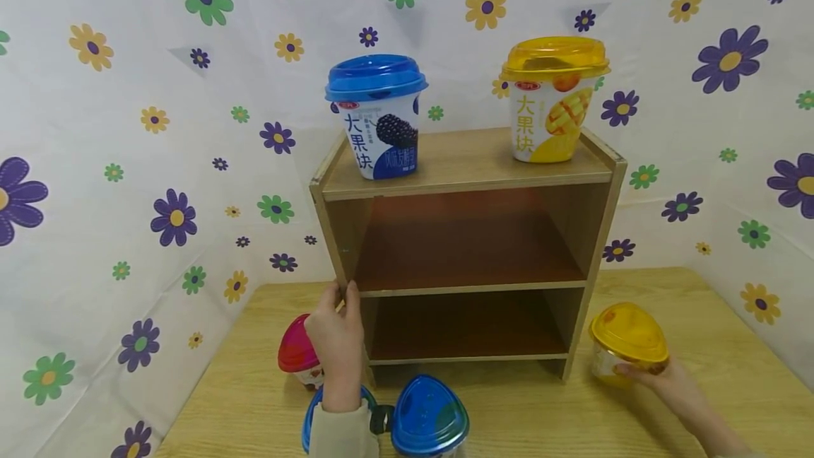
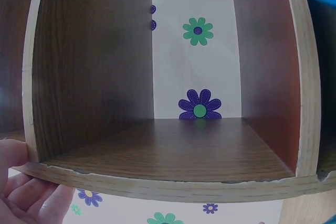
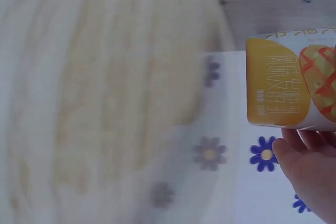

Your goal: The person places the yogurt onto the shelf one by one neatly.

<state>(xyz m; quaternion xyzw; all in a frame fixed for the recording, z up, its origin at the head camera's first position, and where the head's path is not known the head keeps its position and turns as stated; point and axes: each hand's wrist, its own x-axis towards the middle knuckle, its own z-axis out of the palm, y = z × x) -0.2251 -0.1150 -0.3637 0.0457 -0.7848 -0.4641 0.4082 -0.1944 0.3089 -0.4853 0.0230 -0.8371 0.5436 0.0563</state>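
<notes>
A small wooden shelf unit (image 1: 470,290) stands on the table with bare inner tiers. My left hand (image 1: 337,338) grips the front edge of its left side panel, level with the middle board; the left wrist view shows the thumb on one face and fingers (image 2: 34,198) round the other. Right of the unit, my right hand (image 1: 668,386) holds a yellow-lidded yogurt cup (image 1: 626,338) by its side. In the right wrist view, the cup's mango-printed wall (image 3: 281,90) lies sideways in the picture. Part of that hand is cut off there.
On the top board stand a blue-lidded cup (image 1: 381,119) at left and a yellow-lidded cup (image 1: 553,101) at right. A pink-lidded cup (image 1: 297,348) sits beside my left hand. Two blue-lidded cups are in front, one (image 1: 432,412) beside my left wrist, another (image 1: 311,419) partly behind it.
</notes>
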